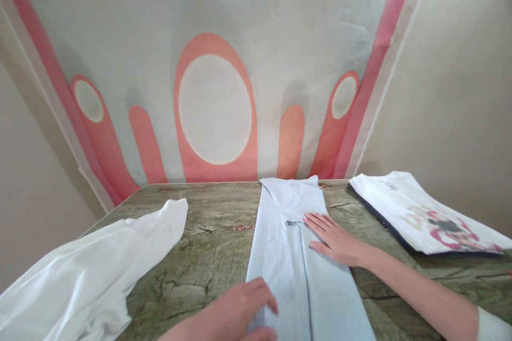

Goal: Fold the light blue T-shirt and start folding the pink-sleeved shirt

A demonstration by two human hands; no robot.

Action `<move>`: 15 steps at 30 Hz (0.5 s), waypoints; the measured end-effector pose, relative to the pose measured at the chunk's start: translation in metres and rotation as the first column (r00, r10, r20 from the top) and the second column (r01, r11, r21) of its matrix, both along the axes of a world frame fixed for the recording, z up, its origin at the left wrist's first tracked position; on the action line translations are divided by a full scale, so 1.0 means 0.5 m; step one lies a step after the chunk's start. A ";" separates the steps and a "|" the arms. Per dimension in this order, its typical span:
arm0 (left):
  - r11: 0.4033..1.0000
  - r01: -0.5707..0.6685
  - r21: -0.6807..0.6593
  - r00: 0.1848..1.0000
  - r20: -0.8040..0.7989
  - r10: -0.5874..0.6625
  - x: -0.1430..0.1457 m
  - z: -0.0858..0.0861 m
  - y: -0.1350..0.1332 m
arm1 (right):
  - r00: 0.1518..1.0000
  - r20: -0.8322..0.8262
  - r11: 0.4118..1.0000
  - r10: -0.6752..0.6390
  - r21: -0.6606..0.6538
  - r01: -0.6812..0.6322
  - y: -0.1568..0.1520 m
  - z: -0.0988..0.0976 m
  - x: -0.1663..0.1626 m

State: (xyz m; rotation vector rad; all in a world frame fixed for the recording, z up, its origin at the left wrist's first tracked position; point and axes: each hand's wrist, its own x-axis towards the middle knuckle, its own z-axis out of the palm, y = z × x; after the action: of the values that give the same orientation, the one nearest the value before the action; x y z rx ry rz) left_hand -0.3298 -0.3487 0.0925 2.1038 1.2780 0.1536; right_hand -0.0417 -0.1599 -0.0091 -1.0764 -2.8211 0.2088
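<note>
A pale blue garment (280, 256) lies in a long narrow strip up the table, its sides folded inward so that two edges run down its middle. My right hand (334, 240) rests flat on its upper right part, fingers together and stretched out. Lower down, my left hand (244, 309) is over the garment's left edge, its fingers curved and the thumb apart from them. Nothing shows between those fingers. Whether the left hand touches the cloth I cannot tell. The garment's near end runs out of the picture.
A crumpled white cloth (100, 261) lies on the left of the wood-patterned table (200, 256). At the right is a stack of folded garments, topped by a white T-shirt (420, 208) with a cartoon print. Behind the table stands a wall with a pink-and-grey backdrop (224, 5).
</note>
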 end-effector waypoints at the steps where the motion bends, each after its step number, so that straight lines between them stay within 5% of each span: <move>1: 0.996 0.035 0.078 0.999 -0.040 -0.032 0.014 -0.008 0.029 | 1.000 -0.003 1.000 0.006 -0.002 -0.006 -0.001 0.003 -0.001; 5: 0.952 0.073 0.296 0.969 -0.247 0.002 0.043 -0.069 0.130 | 0.999 -0.010 0.999 0.038 -0.016 -0.038 -0.015 0.011 -0.002; 9: 0.935 0.035 0.352 0.943 -0.321 0.085 0.033 -0.122 0.160 | 0.998 -0.009 0.998 0.057 -0.036 -0.058 -0.040 0.019 0.004; 15: 0.947 0.066 0.313 0.940 -0.337 0.046 0.013 -0.117 0.146 | 0.983 -0.167 0.986 0.082 -0.129 -0.104 0.016 0.055 0.019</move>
State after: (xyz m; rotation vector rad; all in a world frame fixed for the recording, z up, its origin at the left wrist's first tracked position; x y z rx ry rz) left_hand -0.3232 -0.2760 0.0341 2.4973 1.5265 -0.0124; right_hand -0.0321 -0.1517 0.0185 -0.9063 -2.7461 0.4832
